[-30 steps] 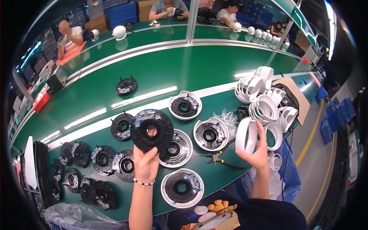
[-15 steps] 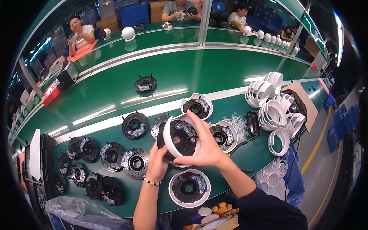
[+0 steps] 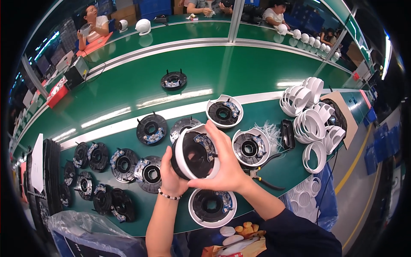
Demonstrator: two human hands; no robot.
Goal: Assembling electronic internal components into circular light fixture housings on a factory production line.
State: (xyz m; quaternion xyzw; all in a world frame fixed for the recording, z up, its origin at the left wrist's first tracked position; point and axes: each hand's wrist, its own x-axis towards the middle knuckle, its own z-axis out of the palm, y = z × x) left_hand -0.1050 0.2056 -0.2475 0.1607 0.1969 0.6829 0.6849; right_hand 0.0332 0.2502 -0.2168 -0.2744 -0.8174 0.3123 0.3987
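A long green tabletop [image 3: 128,92] stretched away beyond the fingers [image 3: 216,130], curving with the lens, and a pale stripe [image 3: 171,112] ran along it just past them. Strip lighting glared back off its glossy surface in bright bars. Farther out, a raised grey rail [image 3: 171,45] divided it from a second green bench [image 3: 188,30] where other people sat. An upright metal post [image 3: 236,19] rose from that rail, well beyond the fingers. To the right of the fingers, past the tabletop's edge, lay a grey floor [image 3: 349,180] marked with a yellow line [image 3: 353,165]. Blue crates [image 3: 152,6] stood at the far side of the room.
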